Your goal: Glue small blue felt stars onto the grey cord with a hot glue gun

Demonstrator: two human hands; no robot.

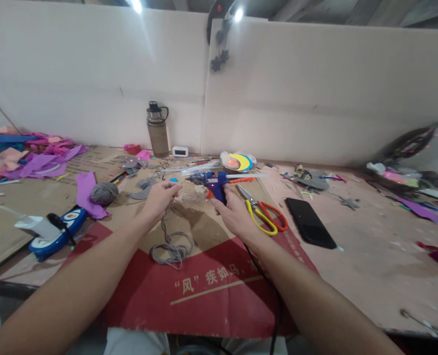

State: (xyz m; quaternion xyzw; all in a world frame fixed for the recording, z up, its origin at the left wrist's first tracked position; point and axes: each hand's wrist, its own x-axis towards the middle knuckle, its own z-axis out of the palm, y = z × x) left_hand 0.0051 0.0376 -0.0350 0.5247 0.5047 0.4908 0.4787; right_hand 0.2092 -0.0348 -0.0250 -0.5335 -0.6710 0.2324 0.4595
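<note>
The right hand curls firmly around the handle of the blue glue gun. Left of the gun, the left hand pinches grey yarn, fingertips together; scissors lie right of the gun.

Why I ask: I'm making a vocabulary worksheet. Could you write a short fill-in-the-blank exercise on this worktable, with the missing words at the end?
1. The right hand holds a ____ glue gun.
2. The scissors have one orange-red handle and one ____ handle.
3. The scissors lie ____ the right hand and the black phone.
4. In the picture, the ball of grey yarn lies to the ____ of the tall bottle.

Missing words: blue; yellow; between; left.
</note>
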